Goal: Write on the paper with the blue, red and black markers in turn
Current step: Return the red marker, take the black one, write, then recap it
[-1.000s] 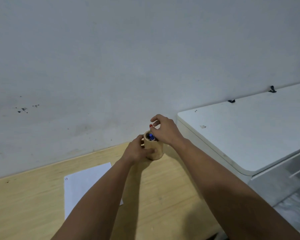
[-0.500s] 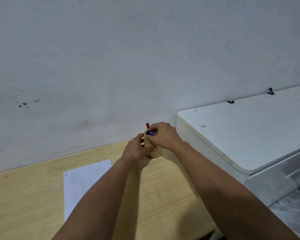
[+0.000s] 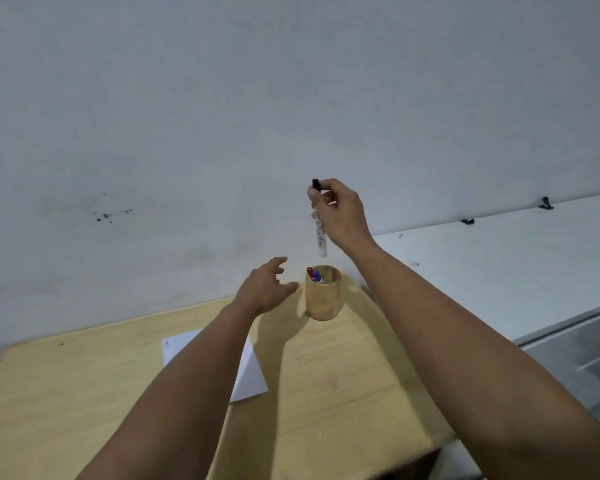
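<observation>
Wood-grain counter [image 3: 326, 393] fills the near view, my two forearms stretching out over it. White paper [image 3: 248, 375] lies flat on the left part, half hidden under my left forearm. Further out, left hand [image 3: 262, 289] hovers with its grip released, fingers spread, just beside the wooden cup [image 3: 323, 294] and not touching it. In the cup, the red marker [image 3: 309, 271] and the blue marker [image 3: 316, 276] stand leaning against the left rim. Above the cup, right hand [image 3: 340, 211] has its grip pinched near the cap end of the black marker [image 3: 318, 233], which hangs almost upright, clear of the rim, against the white wall [image 3: 291, 98].

Risks as I read them: that pinch is high and light, so the marker could swing or slip and drop onto the cup. The cup has no hand bracing it, so a knock could tip it. Black comes last in the order, so a faint paper would mean the sequence is off.
</observation>
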### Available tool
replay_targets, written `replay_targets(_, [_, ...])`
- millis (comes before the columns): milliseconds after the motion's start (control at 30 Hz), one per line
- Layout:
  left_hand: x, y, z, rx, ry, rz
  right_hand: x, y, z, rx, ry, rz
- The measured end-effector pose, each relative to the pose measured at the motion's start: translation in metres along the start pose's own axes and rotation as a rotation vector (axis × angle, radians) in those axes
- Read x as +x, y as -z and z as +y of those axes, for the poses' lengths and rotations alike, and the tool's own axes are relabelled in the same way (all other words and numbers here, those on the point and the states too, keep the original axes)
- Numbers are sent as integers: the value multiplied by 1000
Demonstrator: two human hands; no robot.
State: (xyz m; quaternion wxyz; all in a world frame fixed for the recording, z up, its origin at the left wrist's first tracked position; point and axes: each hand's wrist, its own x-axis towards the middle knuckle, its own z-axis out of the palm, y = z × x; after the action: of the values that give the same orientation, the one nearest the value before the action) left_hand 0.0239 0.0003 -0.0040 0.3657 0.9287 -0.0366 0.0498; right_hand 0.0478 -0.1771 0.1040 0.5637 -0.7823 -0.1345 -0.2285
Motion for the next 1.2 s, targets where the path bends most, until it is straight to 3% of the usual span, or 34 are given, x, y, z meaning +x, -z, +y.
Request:
replay_targets(233, [-54,82,-28,-116,36,256,-56,-57,-22,93,-293,-336])
replay_targets(367, [-94,116,-62,-200,108,351,-100,-102,-24,129,-268,-627])
replay_targets(633, [-135,148,-111,-155,217,363,-146,-184,-42,185,-278,-875])
replay_targets(733, [-133,153,-120,-174,269,399,-152,-203,-42,145,-166,-813])
replay_targets(800, [-129,162,-130,-204,324,520,-153,-208,-36,20,-28,-759])
replay_targets(867, [-128,178,-150,-89,370,642,-153,-207,-22,-63,26,-735])
replay_targets(933, [-131,186,-171,153,373,626,-148,-202,-3,-28,-48,-680])
replay_targets(1067, [-133,162,-204,638,311,335,-130,-205,23,259,-363,-483])
replay_targets(1200, [-144,133,-228,785,365,155,-113,-209,35,678,-701,-383])
